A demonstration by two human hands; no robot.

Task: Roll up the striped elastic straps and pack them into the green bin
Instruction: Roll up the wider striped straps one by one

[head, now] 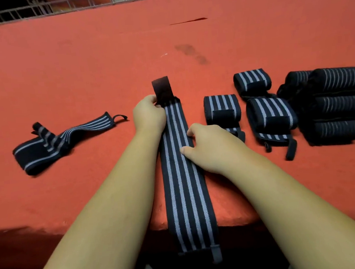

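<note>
lying straight away from the person, the flat striped strap has its velcro tab pinched by the left hand; the right hand presses mid-length, fingers curled on the strap.

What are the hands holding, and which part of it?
The left hand pinches the long striped strap at its far end, by the dark tab. The right hand presses on its middle.
</note>
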